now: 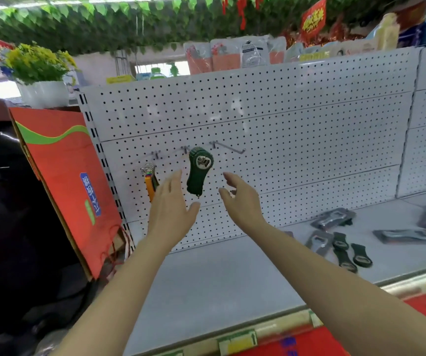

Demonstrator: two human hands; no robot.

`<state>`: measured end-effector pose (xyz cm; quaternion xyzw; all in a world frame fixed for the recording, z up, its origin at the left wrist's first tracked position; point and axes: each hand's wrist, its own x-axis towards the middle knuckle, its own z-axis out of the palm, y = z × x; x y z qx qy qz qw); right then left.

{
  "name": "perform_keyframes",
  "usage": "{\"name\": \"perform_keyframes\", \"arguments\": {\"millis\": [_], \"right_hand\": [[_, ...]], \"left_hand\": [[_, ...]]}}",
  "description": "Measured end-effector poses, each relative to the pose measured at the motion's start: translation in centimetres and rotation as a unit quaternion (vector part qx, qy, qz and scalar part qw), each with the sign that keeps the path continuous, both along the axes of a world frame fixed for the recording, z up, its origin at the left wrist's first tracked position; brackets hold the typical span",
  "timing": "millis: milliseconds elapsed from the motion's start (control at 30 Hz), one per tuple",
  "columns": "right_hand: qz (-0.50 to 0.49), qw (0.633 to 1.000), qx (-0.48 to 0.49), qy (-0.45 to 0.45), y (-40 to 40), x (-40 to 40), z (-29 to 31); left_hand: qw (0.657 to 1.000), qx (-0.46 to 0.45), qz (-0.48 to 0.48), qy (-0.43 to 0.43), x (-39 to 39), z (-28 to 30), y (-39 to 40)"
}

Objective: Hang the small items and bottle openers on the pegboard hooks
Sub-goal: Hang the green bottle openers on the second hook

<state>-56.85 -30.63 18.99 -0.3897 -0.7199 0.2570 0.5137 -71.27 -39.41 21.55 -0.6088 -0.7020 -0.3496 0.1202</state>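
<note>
A dark green bottle opener (198, 170) hangs from the middle hook (186, 149) on the white pegboard (296, 124). A bunch of small colourful items (150, 179) hangs from the left hook (156, 154). The right hook (228, 147) is bare. My left hand (172, 206) is open, just left of and below the green opener. My right hand (240, 199) is open to its right. Neither hand touches it. More green openers (349, 251) and packaged openers (333, 218) lie on the shelf at the right.
The grey shelf (219, 278) runs below the pegboard, with a price-label rail along its front edge. A red and green carton (65, 176) leans at the left of the pegboard. Packaged goods stand on top of the board, and a plant pot (43, 93) sits at upper left.
</note>
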Motion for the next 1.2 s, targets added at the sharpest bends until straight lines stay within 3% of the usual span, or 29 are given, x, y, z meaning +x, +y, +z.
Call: {"name": "perform_keyframes", "arguments": {"millis": [100,300,700,800,1000,1200], "right_hand": [[-0.036,0.997,0.003,-0.074,-0.3,2.3,-2.5],[-0.067,0.980,0.007,-0.185,0.5,8.0,-5.8],[-0.136,0.937,-0.027,-0.322,6.0,26.4,-10.2],[-0.147,0.929,-0.046,-0.337,7.3,31.1,-12.3],[-0.143,0.893,-0.118,-0.409,9.4,37.7,-16.3],[-0.124,0.878,-0.143,-0.439,13.2,39.6,-18.8]], "left_hand": [[1.000,0.005,0.023,-0.001,0.7,-3.6,-1.2],[0.993,-0.116,-0.007,0.030,4.5,-10.1,-1.5],[0.965,-0.226,-0.098,0.093,20.9,-13.2,9.2],[0.944,-0.277,-0.148,0.097,25.0,-15.5,12.0],[0.863,-0.404,-0.261,0.155,30.7,-20.1,16.2],[0.854,-0.396,-0.302,0.153,32.4,-21.6,21.1]]}}
